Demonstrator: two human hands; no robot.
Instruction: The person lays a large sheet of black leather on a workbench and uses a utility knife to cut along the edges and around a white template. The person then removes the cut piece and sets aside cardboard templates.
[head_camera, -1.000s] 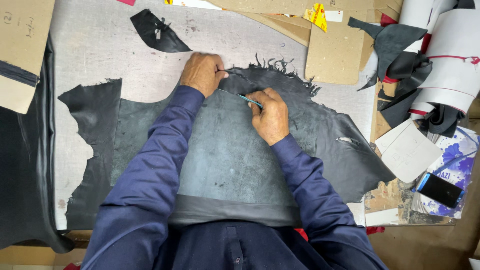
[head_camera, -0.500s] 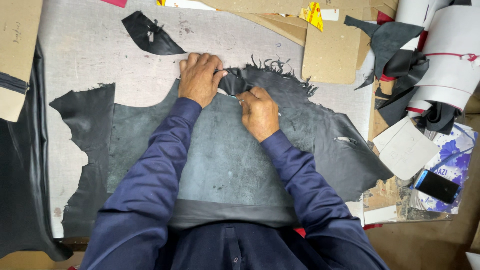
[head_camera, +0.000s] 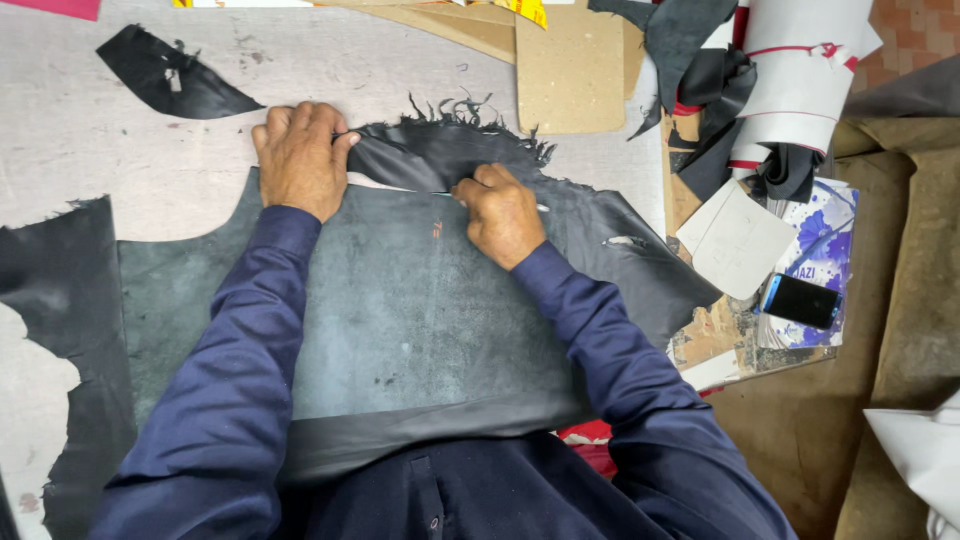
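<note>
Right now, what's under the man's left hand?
The left hand presses flat on the big dark leather sheet, at its folded-back edge. The pale worktable lies under the leather; anything else beneath the palm is hidden.

Both arms reach forward from the bottom of the view in dark blue long sleeves, cuffs at the wrists. The left hand (head_camera: 300, 155) lies palm down, back of the hand up, fingers pointing away from the body and slightly spread, the thumb angled toward the right. The right hand (head_camera: 500, 212) sits nearer the body and to the right, curled into a loose fist, knuckles up, fingertips tucked under. The two hands are apart, not touching.
</note>
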